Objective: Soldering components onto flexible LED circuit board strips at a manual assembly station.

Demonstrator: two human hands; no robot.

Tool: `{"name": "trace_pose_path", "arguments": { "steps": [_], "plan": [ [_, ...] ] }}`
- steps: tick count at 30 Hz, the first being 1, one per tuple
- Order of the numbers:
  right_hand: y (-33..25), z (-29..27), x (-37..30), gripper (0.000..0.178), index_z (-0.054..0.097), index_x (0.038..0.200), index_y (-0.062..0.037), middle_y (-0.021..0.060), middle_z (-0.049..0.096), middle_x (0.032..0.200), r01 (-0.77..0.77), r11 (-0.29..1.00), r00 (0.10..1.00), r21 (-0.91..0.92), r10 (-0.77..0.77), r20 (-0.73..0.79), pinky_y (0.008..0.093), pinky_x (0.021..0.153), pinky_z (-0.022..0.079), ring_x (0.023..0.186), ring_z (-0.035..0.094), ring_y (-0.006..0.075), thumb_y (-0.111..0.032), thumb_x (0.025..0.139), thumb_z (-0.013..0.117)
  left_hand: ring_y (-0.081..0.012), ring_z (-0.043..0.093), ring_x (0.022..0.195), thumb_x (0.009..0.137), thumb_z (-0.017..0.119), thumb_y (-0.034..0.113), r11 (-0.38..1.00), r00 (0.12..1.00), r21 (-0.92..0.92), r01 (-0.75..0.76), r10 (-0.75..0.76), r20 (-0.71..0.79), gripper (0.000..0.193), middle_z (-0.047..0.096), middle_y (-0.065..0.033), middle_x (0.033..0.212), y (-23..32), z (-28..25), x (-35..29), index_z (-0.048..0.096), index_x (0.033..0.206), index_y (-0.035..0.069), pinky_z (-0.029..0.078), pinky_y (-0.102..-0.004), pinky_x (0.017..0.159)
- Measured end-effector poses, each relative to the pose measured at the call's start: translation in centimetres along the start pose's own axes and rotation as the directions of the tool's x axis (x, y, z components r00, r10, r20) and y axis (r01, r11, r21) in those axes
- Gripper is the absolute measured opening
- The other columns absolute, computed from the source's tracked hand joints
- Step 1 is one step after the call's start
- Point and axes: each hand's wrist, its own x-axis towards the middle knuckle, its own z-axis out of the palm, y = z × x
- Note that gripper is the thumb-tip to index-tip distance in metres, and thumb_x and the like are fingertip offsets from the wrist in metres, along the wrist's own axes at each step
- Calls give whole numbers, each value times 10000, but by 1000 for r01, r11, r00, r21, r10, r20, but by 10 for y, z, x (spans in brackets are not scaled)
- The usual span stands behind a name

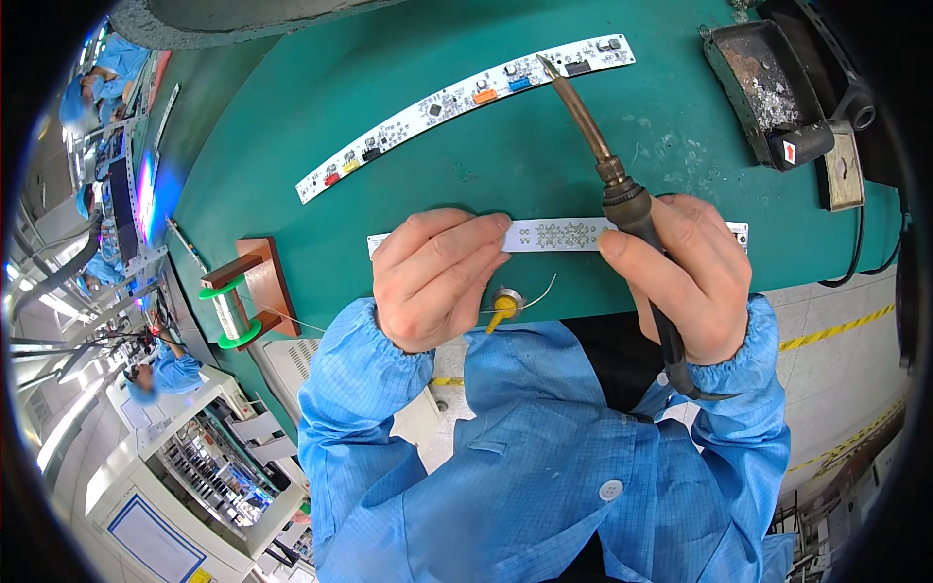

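While the person's left hand (432, 277) pinches the narrow white circuit board (557, 243) over the green surface (544, 146), the right hand (688, 277) grips the dark-handled soldering iron (627, 201), tip pointing away; which silvery joints (573, 233) are finished or left cannot be told.

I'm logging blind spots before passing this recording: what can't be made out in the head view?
All in the head view:
Lower white board: underside faces away; left hand and right hand cover stretches of it.
Left hand's exact grip: hidden by its own curled fingers.
Thin wire: left hand and sleeve hide whether it joins the spool.
Grey curved object: cut off by the top edge.
Co-workers: too small, blurred.
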Motion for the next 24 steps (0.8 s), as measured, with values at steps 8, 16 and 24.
{"name": "trace_pose_path", "arguments": {
  "steps": [8, 16, 24],
  "plan": [
    [-1, -3, 4, 452, 657, 1104, -44, 191, 686, 970, -3, 999, 1000, 40, 2, 24, 382, 690, 560, 792, 678, 325, 74, 682, 763, -279, 658, 831, 583, 785, -67, 1000, 1000, -8, 21, -21, 3, 283, 719, -144, 961, -1, 0, -2, 702, 852, -41, 551, -335, 686],
    [3, 1, 1, 453, 662, 1092, -40, 190, 687, 966, 34, 999, 999, 31, -34, 18, 381, 692, 564, 796, 681, 327, 93, 671, 762, -278, 661, 832, 596, 781, -61, 992, 994, -54, 111, -111, -4, 273, 717, -142, 945, -2, -1, -2, 706, 858, -36, 547, -347, 691],
    [-1, -2, -1, 488, 664, 1101, -43, 190, 686, 963, 4, 999, 999, 46, -5, 34, 383, 698, 566, 793, 684, 331, 110, 649, 769, -280, 671, 831, 566, 771, -57, 998, 998, 13, 66, -66, -4, 265, 720, -150, 928, 3, 1, -4, 700, 821, -45, 561, -339, 700]
  ]
}}
